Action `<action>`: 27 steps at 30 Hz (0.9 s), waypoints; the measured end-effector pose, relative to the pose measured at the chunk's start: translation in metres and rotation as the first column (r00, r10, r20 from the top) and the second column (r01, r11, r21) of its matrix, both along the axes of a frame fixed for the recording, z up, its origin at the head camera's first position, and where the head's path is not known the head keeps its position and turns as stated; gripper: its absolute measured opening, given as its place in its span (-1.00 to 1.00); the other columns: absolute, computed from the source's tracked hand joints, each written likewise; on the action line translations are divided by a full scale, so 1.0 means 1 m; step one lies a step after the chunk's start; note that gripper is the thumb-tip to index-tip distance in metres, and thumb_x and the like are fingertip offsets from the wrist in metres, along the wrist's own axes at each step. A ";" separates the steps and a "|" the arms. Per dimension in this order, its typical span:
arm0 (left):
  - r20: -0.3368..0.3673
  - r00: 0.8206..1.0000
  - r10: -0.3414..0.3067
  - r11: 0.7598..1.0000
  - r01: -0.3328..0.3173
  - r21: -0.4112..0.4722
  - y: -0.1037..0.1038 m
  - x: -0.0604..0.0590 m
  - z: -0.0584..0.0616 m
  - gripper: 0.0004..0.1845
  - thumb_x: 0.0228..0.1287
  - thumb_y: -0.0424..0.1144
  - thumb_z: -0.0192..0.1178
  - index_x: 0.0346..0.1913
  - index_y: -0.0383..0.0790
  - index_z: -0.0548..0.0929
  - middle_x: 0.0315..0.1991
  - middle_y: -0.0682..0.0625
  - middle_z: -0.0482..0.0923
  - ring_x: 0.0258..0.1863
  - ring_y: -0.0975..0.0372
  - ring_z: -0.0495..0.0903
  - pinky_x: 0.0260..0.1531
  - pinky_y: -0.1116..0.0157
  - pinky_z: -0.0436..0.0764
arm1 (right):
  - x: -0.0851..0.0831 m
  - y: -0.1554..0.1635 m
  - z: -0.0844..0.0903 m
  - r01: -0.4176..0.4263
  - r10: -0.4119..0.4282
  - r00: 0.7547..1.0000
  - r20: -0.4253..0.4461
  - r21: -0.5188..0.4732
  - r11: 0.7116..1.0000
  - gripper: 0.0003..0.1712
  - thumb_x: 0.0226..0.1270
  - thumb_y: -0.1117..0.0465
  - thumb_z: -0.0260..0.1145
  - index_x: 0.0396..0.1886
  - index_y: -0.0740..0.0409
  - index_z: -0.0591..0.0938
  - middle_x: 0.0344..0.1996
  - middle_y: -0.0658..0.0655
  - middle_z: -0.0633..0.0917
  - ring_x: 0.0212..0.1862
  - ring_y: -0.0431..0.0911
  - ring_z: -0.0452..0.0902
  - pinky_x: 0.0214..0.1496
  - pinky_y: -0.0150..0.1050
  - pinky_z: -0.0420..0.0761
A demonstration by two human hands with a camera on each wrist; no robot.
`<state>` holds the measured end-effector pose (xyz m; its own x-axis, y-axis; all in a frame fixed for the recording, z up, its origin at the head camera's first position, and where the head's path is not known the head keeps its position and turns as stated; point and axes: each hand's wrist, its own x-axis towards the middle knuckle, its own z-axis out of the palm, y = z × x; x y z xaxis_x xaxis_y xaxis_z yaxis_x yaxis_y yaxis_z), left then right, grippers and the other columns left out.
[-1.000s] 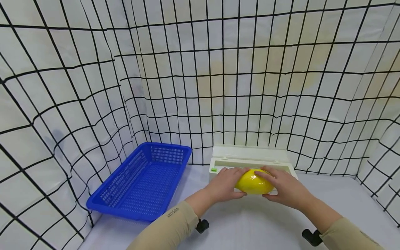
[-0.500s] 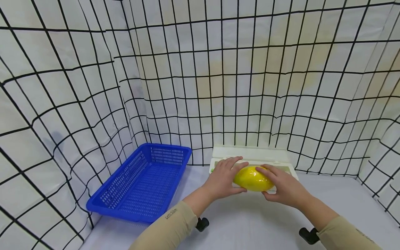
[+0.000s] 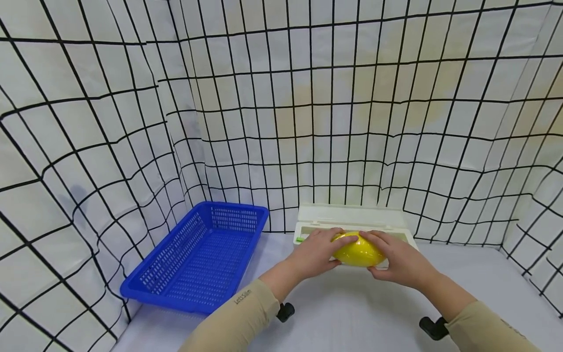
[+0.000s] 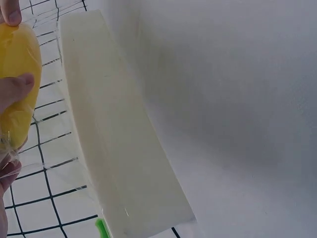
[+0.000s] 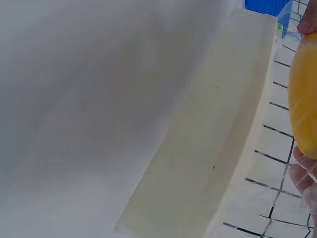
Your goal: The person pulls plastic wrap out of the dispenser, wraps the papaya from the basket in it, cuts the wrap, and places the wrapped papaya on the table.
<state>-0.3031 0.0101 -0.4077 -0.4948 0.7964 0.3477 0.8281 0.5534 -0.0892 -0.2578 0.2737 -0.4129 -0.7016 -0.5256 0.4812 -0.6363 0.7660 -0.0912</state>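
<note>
Both hands hold a yellow oval fruit (image 3: 357, 250) wrapped in clear film, just in front of a cream cling-film dispenser box (image 3: 352, 218) on the white table. My left hand (image 3: 320, 252) curls round its left end, with a finger laid over the top. My right hand (image 3: 397, 258) cups its right end. In the left wrist view the fruit (image 4: 17, 84) shows at the left edge with film trailing off it, beside the dispenser (image 4: 114, 139). The right wrist view catches the fruit (image 5: 303, 99) at the right edge, next to the dispenser (image 5: 208, 148).
A blue plastic basket (image 3: 200, 254) with nothing in it stands on the table (image 3: 352, 313) to the left of the dispenser. White sheets with a black grid (image 3: 308, 98) close in the back and both sides.
The left hand's fingers, lifted off half a second ago, have closed back over the fruit's top. The fruit has shifted slightly up and back toward the dispenser.
</note>
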 end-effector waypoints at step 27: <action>0.096 0.993 0.070 0.991 -0.081 0.105 0.005 -0.008 0.011 -0.28 0.24 0.04 0.37 0.42 0.17 0.32 0.39 0.08 0.34 0.20 0.22 0.50 0.21 0.19 0.43 | -0.003 0.010 0.022 0.113 -0.072 0.960 0.269 -0.140 0.984 -0.08 0.09 -0.11 0.53 0.46 -0.23 0.36 0.23 0.10 0.56 0.16 0.09 0.53 0.11 0.15 0.58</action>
